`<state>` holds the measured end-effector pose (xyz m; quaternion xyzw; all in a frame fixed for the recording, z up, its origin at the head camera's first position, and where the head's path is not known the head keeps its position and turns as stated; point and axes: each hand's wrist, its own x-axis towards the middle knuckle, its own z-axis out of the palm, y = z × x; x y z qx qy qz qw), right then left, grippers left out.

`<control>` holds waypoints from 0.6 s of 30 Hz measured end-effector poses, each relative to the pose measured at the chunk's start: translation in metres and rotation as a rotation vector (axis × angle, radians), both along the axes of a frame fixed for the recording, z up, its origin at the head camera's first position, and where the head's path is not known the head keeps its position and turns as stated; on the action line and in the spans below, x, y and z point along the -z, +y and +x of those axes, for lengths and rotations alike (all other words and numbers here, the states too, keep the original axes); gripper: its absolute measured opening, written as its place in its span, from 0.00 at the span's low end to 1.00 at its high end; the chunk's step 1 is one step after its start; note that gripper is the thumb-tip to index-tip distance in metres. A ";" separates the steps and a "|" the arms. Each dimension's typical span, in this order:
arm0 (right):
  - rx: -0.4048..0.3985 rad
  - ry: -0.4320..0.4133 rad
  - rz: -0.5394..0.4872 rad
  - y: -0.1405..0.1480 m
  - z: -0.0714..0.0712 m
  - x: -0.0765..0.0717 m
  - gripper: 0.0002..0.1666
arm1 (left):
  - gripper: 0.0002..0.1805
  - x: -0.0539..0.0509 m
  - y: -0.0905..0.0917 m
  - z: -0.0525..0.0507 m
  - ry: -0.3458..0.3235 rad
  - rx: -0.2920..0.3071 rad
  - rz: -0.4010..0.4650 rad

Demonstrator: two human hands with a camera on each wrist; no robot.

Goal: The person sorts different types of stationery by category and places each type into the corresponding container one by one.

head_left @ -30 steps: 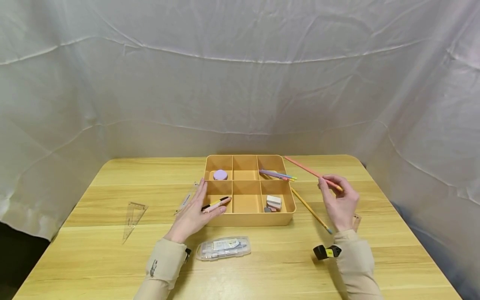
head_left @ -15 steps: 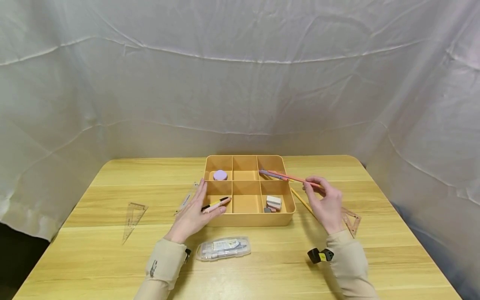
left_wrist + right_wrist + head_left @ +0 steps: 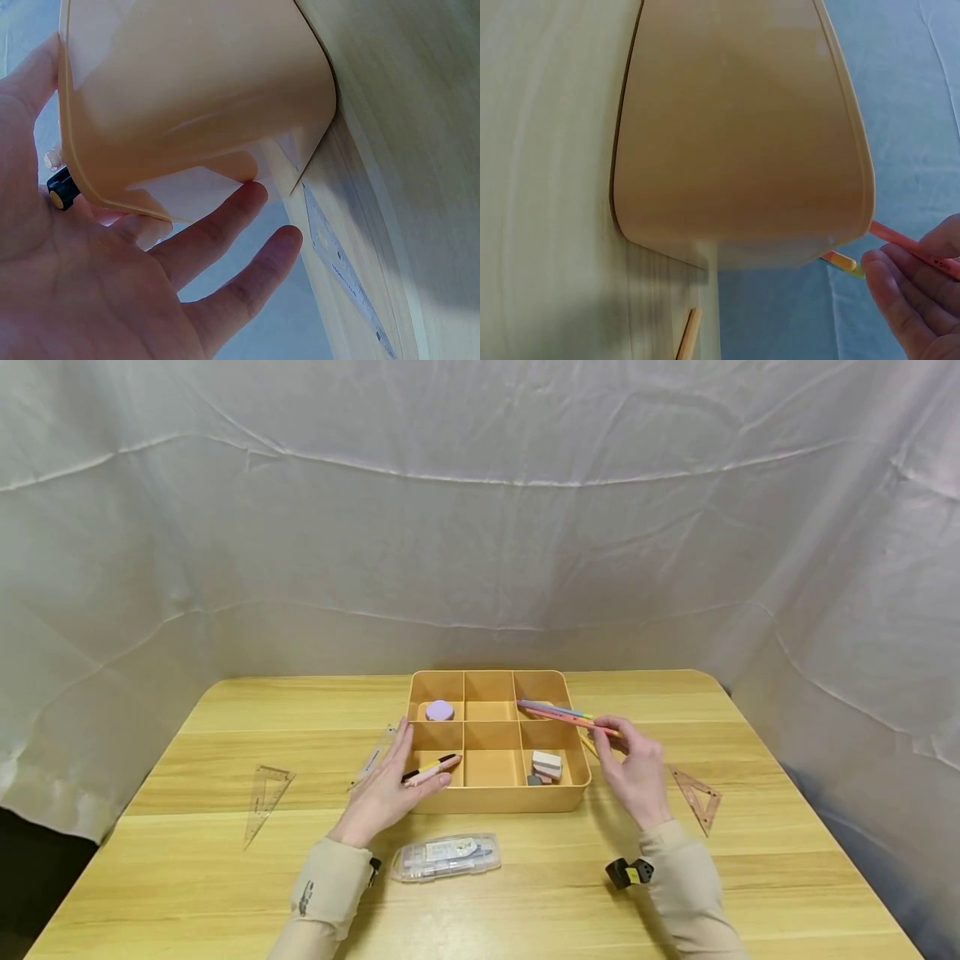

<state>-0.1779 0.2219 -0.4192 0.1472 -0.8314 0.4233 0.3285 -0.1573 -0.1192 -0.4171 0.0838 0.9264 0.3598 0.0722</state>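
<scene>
The red pencil [image 3: 572, 721] is sitting in your right hand [image 3: 633, 768], your thumb and fingertips pinching firmly around its near end with no gap showing. Compared with half a second ago, you are carrying the grip further left, and the far end is now reaching deeper into the far-right compartment of the orange box [image 3: 495, 799], ahead and left of the grip. It is running close alongside the other pencils [image 3: 534, 703] there, so you are probably getting near the end of placing this one.

Its long axis is stretching from your fingertips leftward and slightly away from you, crossing the right rim and sloping down toward the compartment, nearly matching the others. Which end is sharpened is not showing clearly.

Below the grip, the yellow pencil [image 3: 588, 745] is lying on the table [image 3: 555, 902] beside the box, partly hidden by your hand. Well left of the grip, your left hand [image 3: 386, 789] is resting extended fingers against the box's left side, not curling around anything.
</scene>
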 end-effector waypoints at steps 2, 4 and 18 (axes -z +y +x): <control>-0.015 -0.029 -0.005 0.000 0.000 0.000 0.08 | 0.58 0.000 0.000 0.000 -0.003 0.001 0.001; -0.032 -0.056 -0.014 -0.001 0.000 0.001 0.09 | 0.58 0.000 0.000 -0.001 -0.003 0.001 0.002; -0.049 -0.194 -0.037 -0.002 0.001 0.000 0.15 | 0.58 0.000 0.000 0.000 -0.002 0.005 0.010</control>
